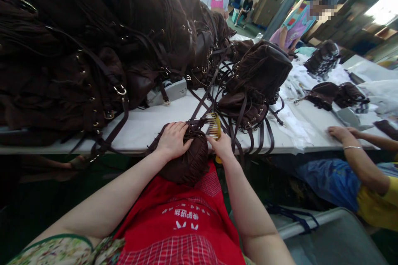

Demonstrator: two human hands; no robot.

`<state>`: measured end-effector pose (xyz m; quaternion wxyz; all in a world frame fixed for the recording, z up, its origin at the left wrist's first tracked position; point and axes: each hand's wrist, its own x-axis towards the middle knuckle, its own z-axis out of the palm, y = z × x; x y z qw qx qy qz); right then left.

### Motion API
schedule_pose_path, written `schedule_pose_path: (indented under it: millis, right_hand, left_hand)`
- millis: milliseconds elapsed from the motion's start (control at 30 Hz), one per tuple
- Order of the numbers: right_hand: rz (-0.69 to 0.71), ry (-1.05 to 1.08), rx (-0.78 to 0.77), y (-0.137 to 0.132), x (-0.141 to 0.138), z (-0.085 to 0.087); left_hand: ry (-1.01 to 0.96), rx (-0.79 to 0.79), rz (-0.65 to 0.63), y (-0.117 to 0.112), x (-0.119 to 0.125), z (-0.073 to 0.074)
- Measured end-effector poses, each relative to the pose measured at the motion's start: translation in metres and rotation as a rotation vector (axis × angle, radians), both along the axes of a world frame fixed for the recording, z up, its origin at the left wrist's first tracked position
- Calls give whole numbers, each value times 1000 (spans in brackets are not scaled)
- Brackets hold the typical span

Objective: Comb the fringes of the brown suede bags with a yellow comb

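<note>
A dark brown fringed bag (192, 159) rests at the table's front edge, against my red apron. My left hand (174, 138) lies on top of the bag, fingers stretched out flat and thumb apart. My right hand (222, 145) is closed around a yellow wide-toothed comb (218, 126), just right of the bag. The comb's teeth point left, toward dark strands at the bag's upper edge; whether they touch is hard to tell. Part of the comb's handle shows below my right hand.
A large heap of brown bags (62, 70) with straps and buckles fills the left. More bags (261, 74) stand ahead on the white table (155, 126). A co-worker's hand (340, 133) rests on the table at right. A grey chair (338, 236) stands at lower right.
</note>
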<state>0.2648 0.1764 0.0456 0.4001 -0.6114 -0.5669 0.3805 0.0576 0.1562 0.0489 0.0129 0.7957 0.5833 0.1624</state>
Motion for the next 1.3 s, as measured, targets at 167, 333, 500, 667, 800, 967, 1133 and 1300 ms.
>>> schedule_pose_path:
  millis: [167,333,500,667,800,967,1133,1300]
  right_hand:
    - [7,111,-51,5,-11,-5]
    - [257,412,-243,-30,27,15]
    - [454,344,-386,-50,55,17]
    - [177,420,-201,-35,35,9]
    - [301,296,-241,-23,12,2]
    - [312,-28,-135,-25,4,-3]
    - [266,-204,-181,-35,3,5]
    - [226,-252,-117,-54,-5,6]
  left_hand:
    - [-33,0,4,-1,-3,-2]
    - [-63,7,9,-1,-3,-1]
    - [-75,12,-5,-2,-3,-2]
    - [-71,21,-5,-3,-3,-2]
    - [-67,21,-6,-3,-4,-1]
    - [-85,8,-9,-3,-4,-2]
    - [-104,-1,-2,-3,-3,-1]
    - [-124,-10,-6,-4,-2,-1]
